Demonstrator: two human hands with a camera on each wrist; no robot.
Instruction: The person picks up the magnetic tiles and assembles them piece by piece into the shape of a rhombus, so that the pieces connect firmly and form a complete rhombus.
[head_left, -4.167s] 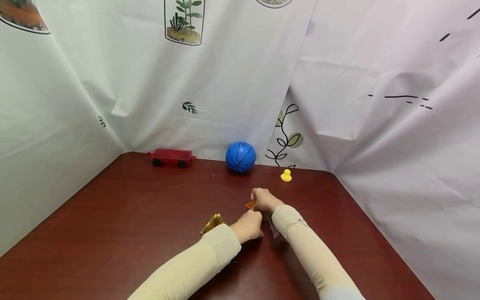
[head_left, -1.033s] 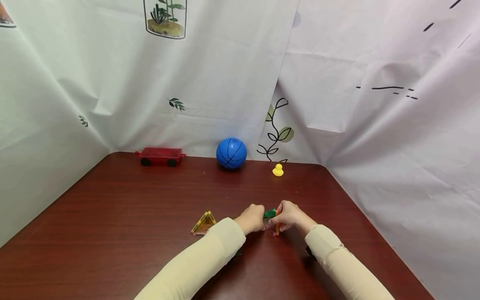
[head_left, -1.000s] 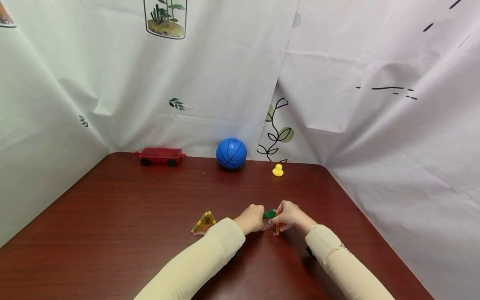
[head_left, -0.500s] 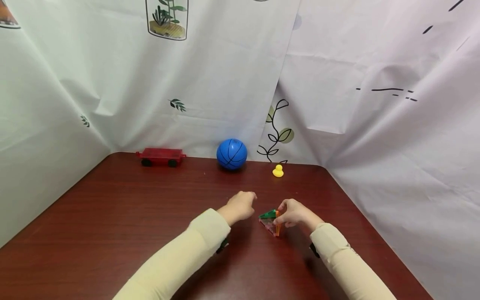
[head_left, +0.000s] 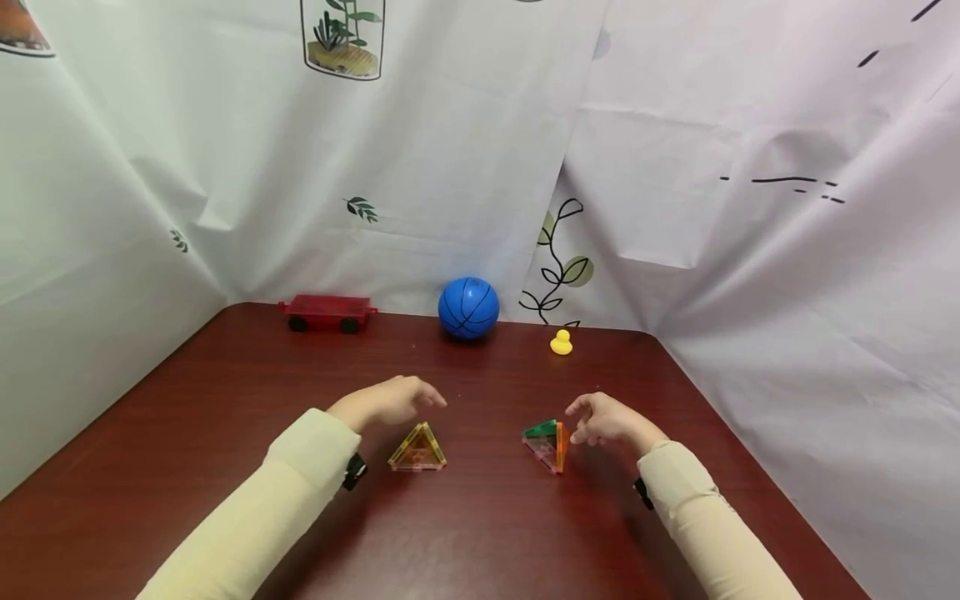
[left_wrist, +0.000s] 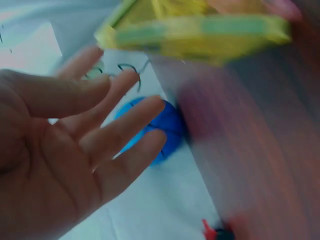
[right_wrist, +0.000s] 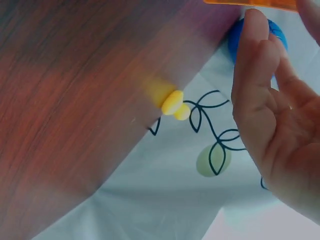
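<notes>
Two small pyramids of see-through triangular magnetic tiles stand on the dark red table. On the left is the yellow pyramid (head_left: 417,455), which has a pinkish base edge. The other pyramid (head_left: 561,448) joins green, orange and pink tiles. My left hand (head_left: 390,400) hovers just behind the yellow pyramid, holding nothing. Its fingers (left_wrist: 130,122) spread loosely in the left wrist view, below the blurred yellow-green tile edge (left_wrist: 200,32). Beside the orange tile is my right hand (head_left: 611,419), its fingers loosely bent around nothing. An orange tile edge (right_wrist: 255,4) tops the right wrist view.
Along the table's back edge are a red wheeled cart (head_left: 328,310), a blue ball (head_left: 468,308) and a yellow rubber duck (head_left: 561,342). White printed cloth (head_left: 450,150) hangs behind the table and at both sides.
My left hand has left the green-orange pyramid and moved left, to behind the yellow one. My right fingers have let go of the orange tile and drawn slightly right.
</notes>
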